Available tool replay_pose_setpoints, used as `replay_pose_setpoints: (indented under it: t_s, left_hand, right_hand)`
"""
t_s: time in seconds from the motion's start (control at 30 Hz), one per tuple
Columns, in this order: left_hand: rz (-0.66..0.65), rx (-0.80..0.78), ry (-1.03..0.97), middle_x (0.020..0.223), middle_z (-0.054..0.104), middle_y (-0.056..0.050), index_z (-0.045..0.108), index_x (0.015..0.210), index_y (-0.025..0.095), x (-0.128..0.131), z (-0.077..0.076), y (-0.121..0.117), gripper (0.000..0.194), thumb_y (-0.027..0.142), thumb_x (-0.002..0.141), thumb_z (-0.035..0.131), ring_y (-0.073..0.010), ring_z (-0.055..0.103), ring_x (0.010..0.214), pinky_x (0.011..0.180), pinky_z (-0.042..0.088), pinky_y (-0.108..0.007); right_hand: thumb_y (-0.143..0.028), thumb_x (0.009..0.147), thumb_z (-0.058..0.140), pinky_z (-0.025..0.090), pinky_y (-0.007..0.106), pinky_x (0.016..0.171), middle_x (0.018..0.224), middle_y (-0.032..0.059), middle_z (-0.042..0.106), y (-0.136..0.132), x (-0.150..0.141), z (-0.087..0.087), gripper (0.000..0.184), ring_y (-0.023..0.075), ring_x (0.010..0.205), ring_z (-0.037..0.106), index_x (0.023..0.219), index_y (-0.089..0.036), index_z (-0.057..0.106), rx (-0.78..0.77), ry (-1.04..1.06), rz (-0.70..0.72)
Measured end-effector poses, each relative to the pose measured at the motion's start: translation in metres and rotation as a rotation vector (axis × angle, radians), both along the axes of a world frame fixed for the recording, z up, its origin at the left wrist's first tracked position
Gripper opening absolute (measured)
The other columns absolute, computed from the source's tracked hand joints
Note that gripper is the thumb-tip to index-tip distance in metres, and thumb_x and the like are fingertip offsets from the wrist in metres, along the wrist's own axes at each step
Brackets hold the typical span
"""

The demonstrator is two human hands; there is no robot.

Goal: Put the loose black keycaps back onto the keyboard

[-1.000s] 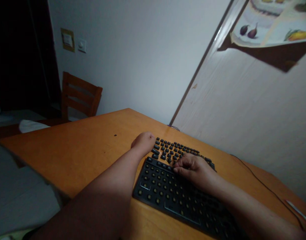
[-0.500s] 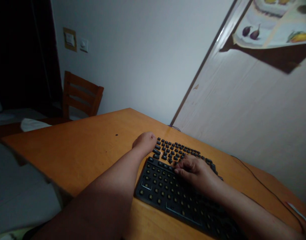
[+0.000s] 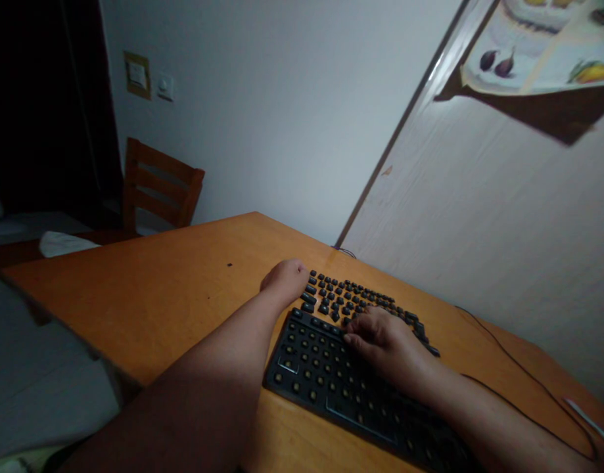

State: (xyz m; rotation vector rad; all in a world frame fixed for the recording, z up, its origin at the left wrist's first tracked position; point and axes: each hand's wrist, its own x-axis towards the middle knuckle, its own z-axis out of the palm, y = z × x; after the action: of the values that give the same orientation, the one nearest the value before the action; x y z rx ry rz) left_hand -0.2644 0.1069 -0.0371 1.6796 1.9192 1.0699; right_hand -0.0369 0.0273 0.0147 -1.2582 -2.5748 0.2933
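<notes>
Keyboard (image 3: 348,391) beneath the right grip (image 3: 383,335)

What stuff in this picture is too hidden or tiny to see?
All in the head view:
Inside the left hand and right hand: hidden by their own curl.
Right end of the keyboard: covered by the right forearm.
Dark speck on the table: too small to name.
Wall picture: cut off by the top and right edges.

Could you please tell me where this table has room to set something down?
The table between its left edge and the left hand is bare save small dark specks. It's crowded around the right hand, keyboard and loose keycaps.
</notes>
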Motion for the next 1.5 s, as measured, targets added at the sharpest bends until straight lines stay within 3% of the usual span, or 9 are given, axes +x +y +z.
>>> replay_pose_setpoints:
  t_s: [0.4,0.8,1.07,1.2,1.37,1.5]
  left_hand:
    - [-0.009,0.016,0.017,0.085,0.071,-0.004,0.069,0.079,0.022,-0.001,-0.002,0.002,0.022,0.032,0.082,0.050,-0.0171,0.059,0.071,0.057,0.037,-0.025]
    - [-0.009,0.023,0.025,0.085,0.071,-0.003,0.070,0.080,0.023,-0.001,-0.004,0.004,0.021,0.031,0.081,0.050,-0.0164,0.059,0.071,0.058,0.038,-0.024]
    - [-0.003,0.037,0.028,0.084,0.071,-0.003,0.069,0.079,0.023,-0.001,-0.005,0.005,0.022,0.033,0.081,0.049,-0.0171,0.059,0.071,0.057,0.037,-0.025]
    - [-0.011,0.029,0.031,0.084,0.070,-0.003,0.069,0.081,0.023,-0.001,-0.006,0.006,0.022,0.032,0.081,0.049,-0.0167,0.058,0.070,0.056,0.036,-0.025]
    - [-0.017,0.043,0.035,0.083,0.070,-0.003,0.069,0.081,0.023,-0.002,-0.006,0.006,0.022,0.033,0.081,0.049,-0.0163,0.059,0.070,0.055,0.035,-0.025]
    - [-0.023,0.033,0.037,0.084,0.071,-0.003,0.069,0.081,0.022,-0.001,-0.005,0.005,0.022,0.033,0.082,0.049,-0.0166,0.060,0.072,0.057,0.037,-0.025]
  right_hand:
    - [-0.015,0.081,0.058,0.041,0.031,0.072,0.081,0.0057,0.063,0.002,-0.007,0.006,0.011,0.0191,0.081,0.055,0.078,-0.018,0.068,0.054,-0.131,0.073]
    - [-0.017,0.084,0.057,0.042,0.028,0.065,0.075,0.0025,0.062,0.006,-0.001,-0.007,0.013,0.0159,0.072,0.056,0.071,-0.018,0.060,-0.071,0.035,-0.009]
    - [-0.015,0.090,0.047,0.040,0.033,0.071,0.080,0.0059,0.060,-0.019,-0.009,-0.005,0.022,0.0206,0.081,0.051,0.075,-0.018,0.063,0.230,-0.217,0.030]
    - [-0.010,0.086,0.048,0.040,0.037,0.078,0.084,0.0084,0.062,-0.035,-0.016,-0.008,0.020,0.0230,0.081,0.049,0.091,-0.015,0.067,0.366,-0.357,0.056]
    - [-0.008,0.082,0.050,0.041,0.038,0.076,0.089,0.0129,0.064,-0.040,-0.015,-0.016,0.034,0.0251,0.079,0.049,0.112,-0.009,0.066,0.468,-0.481,0.090]
    - [-0.009,0.080,0.051,0.041,0.041,0.077,0.093,0.0161,0.066,-0.040,-0.016,-0.018,0.035,0.0273,0.078,0.049,0.110,-0.009,0.068,0.497,-0.583,0.128]
